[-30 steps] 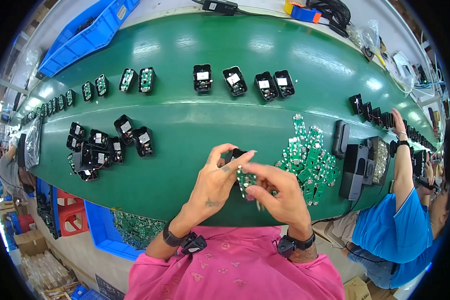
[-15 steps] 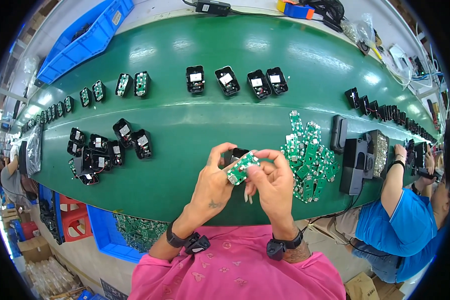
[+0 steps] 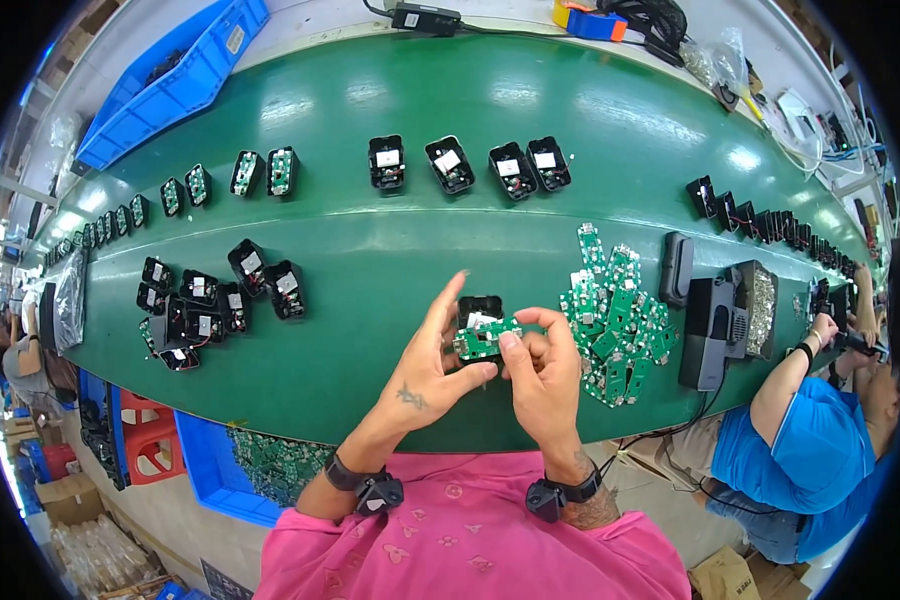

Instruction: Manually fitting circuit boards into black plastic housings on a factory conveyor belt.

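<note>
In my right hand a green circuit board is pinched between thumb and fingers. Directly behind the board is a small black plastic case with a white part inside, partly covered by it. My left hand is open beside them, index finger stretched upward and thumb reaching toward the board's lower edge. Whether its hidden fingers touch the case I cannot tell. A heap of loose circuit boards lies right of my right hand. Several open black cases are clustered at the left.
Open cases stand across the green table; cases with boards line the far left. A black device and a tray of small metal parts lie at right. A blue bin stands behind; a co-worker in blue sits right.
My left hand has loosened from the board, its index finger and thumb now spread. The board has turned more level in my right hand, and more of the black case shows behind it.
</note>
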{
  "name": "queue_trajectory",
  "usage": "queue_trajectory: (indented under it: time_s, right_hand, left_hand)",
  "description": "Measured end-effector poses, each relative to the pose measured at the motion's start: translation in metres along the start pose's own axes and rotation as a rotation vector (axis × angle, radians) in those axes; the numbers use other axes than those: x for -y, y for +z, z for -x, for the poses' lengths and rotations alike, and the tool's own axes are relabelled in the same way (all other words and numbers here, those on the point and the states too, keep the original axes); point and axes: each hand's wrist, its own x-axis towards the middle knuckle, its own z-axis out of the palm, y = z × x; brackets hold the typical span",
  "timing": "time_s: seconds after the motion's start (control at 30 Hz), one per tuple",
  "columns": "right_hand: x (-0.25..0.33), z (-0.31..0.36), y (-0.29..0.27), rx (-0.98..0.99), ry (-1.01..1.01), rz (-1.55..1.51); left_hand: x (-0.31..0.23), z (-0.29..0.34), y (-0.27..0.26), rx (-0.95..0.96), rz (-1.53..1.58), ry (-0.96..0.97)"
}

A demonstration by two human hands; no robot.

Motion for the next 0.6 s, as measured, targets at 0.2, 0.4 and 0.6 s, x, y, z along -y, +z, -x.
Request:
queue_trajectory:
  time_s: [0.2, 0.4, 0.6]
  right_hand:
    - [0.004, 0.0, -0.001, -0.045, -0.037, 0.142]
    - [0.003, -0.006, -0.002, -0.116, -0.455, 0.483]
    - [0.005, -0.011, -0.005, 0.095, -0.501, 0.495]
  left_hand:
    - [0.001, -0.006, -0.002, 0.051, 0.062, 0.046]
    - [-0.008, -0.002, 0.007, -0.039, 0.098, -0.045]
    - [0.0, -0.003, 0.011, 0.021, 0.031, 0.015]
